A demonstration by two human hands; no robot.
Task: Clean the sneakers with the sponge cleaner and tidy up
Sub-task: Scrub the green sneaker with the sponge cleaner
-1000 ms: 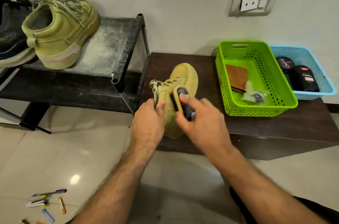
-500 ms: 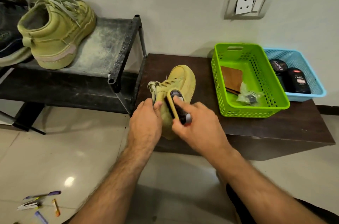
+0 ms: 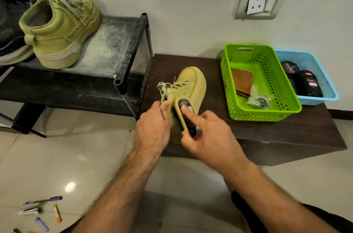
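Note:
An olive-green sneaker (image 3: 191, 83) lies on its side on the dark wooden bench (image 3: 267, 131), toe pointing away. My left hand (image 3: 152, 127) grips its collar near the laces. My right hand (image 3: 206, 137) holds the dark oval sponge cleaner (image 3: 186, 116), with the forefinger stretched along its back, and presses it against the sneaker's side. The matching second sneaker (image 3: 61, 30) stands upright on the dusty black shoe rack (image 3: 118, 41) at the left.
A green basket (image 3: 286, 103) with a brown wallet and a plastic bag sits on the bench, a blue basket (image 3: 324, 72) with black polish containers behind it. A dark shoe (image 3: 9, 38) is at the far left. Pens (image 3: 42, 208) lie on the tiled floor.
My right hand has slid the sponge cleaner along the sneaker's side, first back towards the heel, then forward a little. My left hand keeps its hold.

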